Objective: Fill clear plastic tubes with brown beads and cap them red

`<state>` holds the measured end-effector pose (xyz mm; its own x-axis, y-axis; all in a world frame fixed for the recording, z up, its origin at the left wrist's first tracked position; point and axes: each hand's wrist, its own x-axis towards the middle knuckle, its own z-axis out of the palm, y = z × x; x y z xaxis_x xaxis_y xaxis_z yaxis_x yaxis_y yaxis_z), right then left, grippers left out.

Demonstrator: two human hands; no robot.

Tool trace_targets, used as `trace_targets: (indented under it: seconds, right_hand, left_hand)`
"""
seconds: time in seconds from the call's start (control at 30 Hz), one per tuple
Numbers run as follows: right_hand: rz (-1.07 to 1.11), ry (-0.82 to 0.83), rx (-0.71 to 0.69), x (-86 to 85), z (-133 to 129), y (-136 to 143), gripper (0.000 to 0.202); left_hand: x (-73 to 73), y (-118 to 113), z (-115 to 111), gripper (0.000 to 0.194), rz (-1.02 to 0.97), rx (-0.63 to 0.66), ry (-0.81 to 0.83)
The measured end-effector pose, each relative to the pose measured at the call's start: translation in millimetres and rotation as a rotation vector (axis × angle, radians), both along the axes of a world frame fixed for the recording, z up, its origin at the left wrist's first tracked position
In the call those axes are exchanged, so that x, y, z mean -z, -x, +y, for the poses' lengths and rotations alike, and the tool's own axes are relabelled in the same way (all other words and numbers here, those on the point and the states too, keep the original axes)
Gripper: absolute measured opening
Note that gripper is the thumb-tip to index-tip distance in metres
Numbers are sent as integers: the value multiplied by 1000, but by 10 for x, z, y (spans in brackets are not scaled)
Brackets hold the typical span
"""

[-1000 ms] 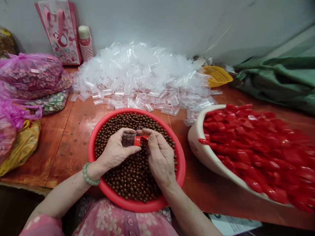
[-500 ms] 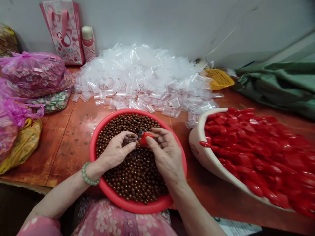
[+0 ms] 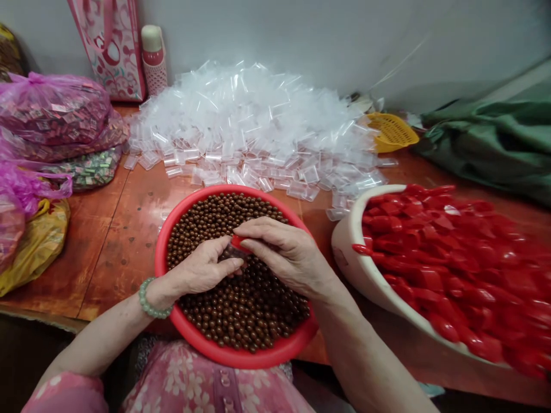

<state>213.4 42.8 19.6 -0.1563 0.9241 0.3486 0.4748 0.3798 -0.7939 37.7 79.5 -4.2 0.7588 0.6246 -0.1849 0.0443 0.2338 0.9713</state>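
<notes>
Over a red basin (image 3: pixel 160 252) full of round brown balls (image 3: pixel 241 315), my two hands meet. My left hand (image 3: pixel 204 265) is closed on a small clear plastic container (image 3: pixel 232 251), mostly hidden by the fingers; something dark shows through it. Between the thumb and fingers of my right hand (image 3: pixel 284 252) is a red plastic cap (image 3: pixel 239 242), touching the container's upper end. Whether the cap is fully seated cannot be made out.
Clear plastic containers (image 3: pixel 253 120) are heaped behind the basin. A cream tub (image 3: pixel 350 246) of red plastic pieces (image 3: pixel 447 258) stands right, a yellow basket (image 3: pixel 394 133) and green cloth (image 3: pixel 491 149) behind it. Filled pink bags (image 3: pixel 55 115), a gift bag (image 3: pixel 116 57) and a flask (image 3: pixel 154 60) stand left.
My right hand has moved left and brought the red cap from beside the clear container onto its end. The left hand has stayed nearly in place. The view has shifted slightly.
</notes>
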Motion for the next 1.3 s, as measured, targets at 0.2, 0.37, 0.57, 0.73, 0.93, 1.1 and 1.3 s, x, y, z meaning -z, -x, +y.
trace_targets:
  seconds: [0.2, 0.37, 0.57, 0.73, 0.93, 1.1, 1.3]
  right_hand:
    - [-46, 16, 11, -37, -22, -116, 14]
    - [-50, 34, 73, -20, -72, -224, 14]
    - [85, -3, 177, 4, -30, -39, 15]
    - [79, -44, 170, 79, 9, 168, 15]
    - [65, -84, 215, 166, -44, 191, 13]
    - [-124, -162, 144, 177, -85, 158, 29]
    - [-347, -235, 57, 287, -108, 259, 77]
  left_hand:
    - [-24, 20, 24, 15, -1, -14, 48]
    - [-32, 19, 35, 17, -37, -52, 66]
    - [12, 9, 39, 22, -60, -62, 64]
    - [32, 11, 38, 27, -122, -63, 93]
    - [4, 29, 28, 29, -102, -57, 166]
    - [20, 42, 29, 37, -175, -74, 223]
    - [42, 35, 8, 42, -205, -80, 356]
